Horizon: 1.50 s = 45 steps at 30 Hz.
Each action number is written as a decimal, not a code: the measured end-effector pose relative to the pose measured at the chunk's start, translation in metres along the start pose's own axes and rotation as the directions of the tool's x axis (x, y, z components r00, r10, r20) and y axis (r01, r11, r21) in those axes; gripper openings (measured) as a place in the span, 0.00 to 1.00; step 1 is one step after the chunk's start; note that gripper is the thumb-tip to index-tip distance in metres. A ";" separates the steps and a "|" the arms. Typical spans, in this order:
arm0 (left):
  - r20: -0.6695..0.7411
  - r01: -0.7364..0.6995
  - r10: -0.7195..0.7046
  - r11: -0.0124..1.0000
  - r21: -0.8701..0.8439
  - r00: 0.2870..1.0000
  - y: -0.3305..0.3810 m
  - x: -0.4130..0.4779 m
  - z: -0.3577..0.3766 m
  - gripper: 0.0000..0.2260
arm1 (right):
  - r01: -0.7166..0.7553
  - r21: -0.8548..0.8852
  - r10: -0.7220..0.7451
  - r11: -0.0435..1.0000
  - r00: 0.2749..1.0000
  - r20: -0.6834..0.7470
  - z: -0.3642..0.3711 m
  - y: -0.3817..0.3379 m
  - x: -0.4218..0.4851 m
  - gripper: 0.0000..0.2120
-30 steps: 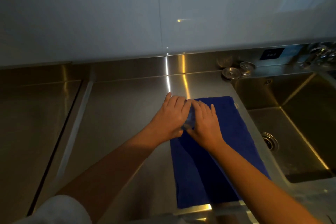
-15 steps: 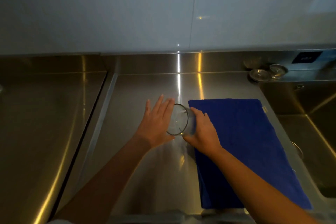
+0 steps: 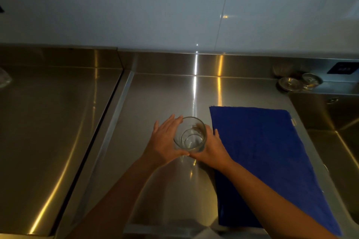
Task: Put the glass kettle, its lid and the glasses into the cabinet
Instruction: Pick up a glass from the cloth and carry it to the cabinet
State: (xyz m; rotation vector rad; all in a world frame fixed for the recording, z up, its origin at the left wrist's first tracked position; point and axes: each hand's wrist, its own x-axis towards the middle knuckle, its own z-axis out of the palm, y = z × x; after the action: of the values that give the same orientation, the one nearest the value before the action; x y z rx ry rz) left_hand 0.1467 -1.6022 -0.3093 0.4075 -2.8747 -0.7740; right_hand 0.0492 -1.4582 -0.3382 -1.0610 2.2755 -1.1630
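My right hand [image 3: 210, 146] grips the glass [image 3: 190, 137], upright, mouth up, over the worktop [image 3: 159, 93] left of the blue towel [image 3: 262, 151]; my left hand [image 3: 165, 139] lies flat-fingered against its left side.

Both arms reach forward — left grip [image 3: 165, 140] flat-fingered, right grip [image 3: 211, 147] curled round glass [image 3: 191, 137].

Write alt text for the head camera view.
Two bare hands hold a clear glass, mouth toward the camera, over a steel counter: the left hand lies flat against its side, the right hand wraps it. A blue towel lies just to the right.
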 end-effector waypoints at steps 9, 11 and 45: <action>-0.181 -0.029 0.018 0.998 -0.055 0.983 -0.019 -0.020 0.011 0.42 | -0.046 0.094 0.037 0.994 0.995 0.092 0.014 -0.005 -0.003 0.38; -0.193 -0.051 0.037 0.996 -0.069 0.981 -0.020 -0.022 0.013 0.41 | -0.050 0.088 0.041 0.995 0.994 0.098 0.015 -0.005 -0.003 0.38; 0.342 0.355 -0.414 -0.049 -0.934 0.843 -0.023 -0.027 0.020 0.27 | -0.172 0.369 0.191 0.913 0.981 -0.015 0.031 -0.006 -0.015 0.49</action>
State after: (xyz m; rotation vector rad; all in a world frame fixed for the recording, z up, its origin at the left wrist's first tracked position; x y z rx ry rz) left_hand 0.1734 -1.6040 -0.3394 0.9516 -1.3309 -2.4753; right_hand 0.0807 -1.4654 -0.3516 -0.6682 2.0284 -1.4733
